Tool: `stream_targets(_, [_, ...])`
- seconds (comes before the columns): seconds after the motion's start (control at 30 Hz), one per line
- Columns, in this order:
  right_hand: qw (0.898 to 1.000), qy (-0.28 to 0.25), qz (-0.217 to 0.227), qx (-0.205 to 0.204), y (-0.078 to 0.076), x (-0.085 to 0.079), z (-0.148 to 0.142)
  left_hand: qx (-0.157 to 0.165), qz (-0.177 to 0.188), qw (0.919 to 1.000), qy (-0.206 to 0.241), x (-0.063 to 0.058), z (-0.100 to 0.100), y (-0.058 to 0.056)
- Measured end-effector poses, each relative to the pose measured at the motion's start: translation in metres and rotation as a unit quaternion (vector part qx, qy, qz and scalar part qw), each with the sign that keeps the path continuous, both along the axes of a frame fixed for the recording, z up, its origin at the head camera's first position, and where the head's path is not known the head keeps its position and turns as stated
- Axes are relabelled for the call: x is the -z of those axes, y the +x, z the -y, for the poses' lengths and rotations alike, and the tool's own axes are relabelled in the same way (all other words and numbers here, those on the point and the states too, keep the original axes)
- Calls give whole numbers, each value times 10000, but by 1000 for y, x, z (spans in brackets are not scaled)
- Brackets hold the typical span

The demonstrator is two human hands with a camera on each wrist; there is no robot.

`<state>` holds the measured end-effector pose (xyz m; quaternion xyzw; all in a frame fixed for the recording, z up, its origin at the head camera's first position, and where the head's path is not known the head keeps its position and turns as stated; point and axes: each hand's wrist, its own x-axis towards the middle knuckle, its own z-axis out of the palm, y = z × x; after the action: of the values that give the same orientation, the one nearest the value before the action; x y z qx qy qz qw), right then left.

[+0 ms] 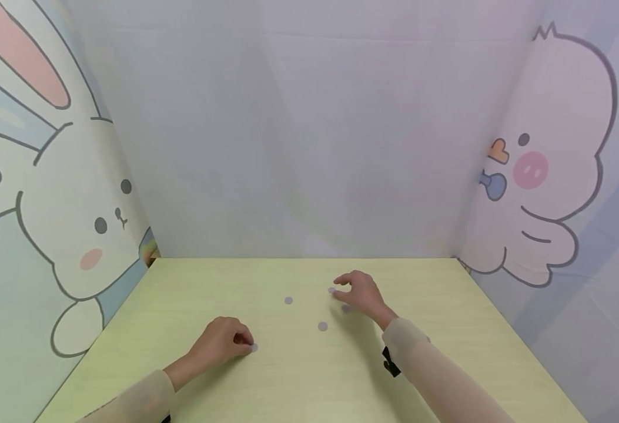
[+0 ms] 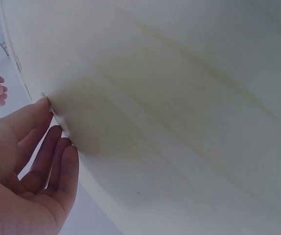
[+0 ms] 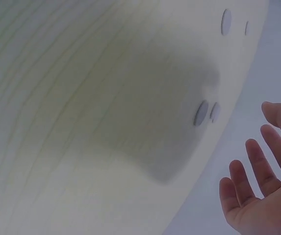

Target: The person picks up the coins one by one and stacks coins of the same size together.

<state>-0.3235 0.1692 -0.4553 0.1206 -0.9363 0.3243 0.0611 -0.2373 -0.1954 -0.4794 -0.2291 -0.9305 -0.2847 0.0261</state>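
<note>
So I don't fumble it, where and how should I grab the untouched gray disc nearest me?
Probably pinch the gray disc by opposite sides of its rim, coming from above: it lies flat and thin on the table.

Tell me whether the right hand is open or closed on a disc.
Open. The right wrist view shows the right hand with fingers apart, gripping nothing; the discs there lie on the table.

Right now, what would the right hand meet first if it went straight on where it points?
Probably the small pale disc just ahead of the right hand in the head view. That hand looks raised above the table, though, so it might pass over; depth is unclear.
</note>
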Motion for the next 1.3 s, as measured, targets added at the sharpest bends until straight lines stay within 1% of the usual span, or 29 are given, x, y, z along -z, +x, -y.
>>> stream_targets(0.13, [9998,100,42,152,-6,7,-9,-35,18,10000,-21,1,0,-1])
stream_targets(0.23, [9997,82,86,228,-8,12,-13,-44,8,10000,-47,1,0,-1])
stream_targets(0.33, [9991,-33,273,327,-10,15,-14,-32,-2,10000,-80,2,0,-2])
stream_targets(0.47, [9980,-161,449,421,-12,22,-13,-22,31,10000,-59,2,0,-2])
stream_targets(0.63, [9973,-245,521,465,-14,28,-8,-44,62,10000,-49,2,0,-2])
stream_targets(0.77, [9966,-244,577,545,-13,30,-4,-35,54,10000,-59,3,0,-2])
stream_targets(0.97, [9963,-15,583,630,-15,32,0,-29,25,10000,-73,5,1,-3])
stream_targets(1.13, [9963,182,440,719,-19,36,1,2,23,10000,-31,4,1,-3])
stream_targets(1.3, [9967,284,306,703,-20,37,3,1,29,10000,-6,4,2,-2])
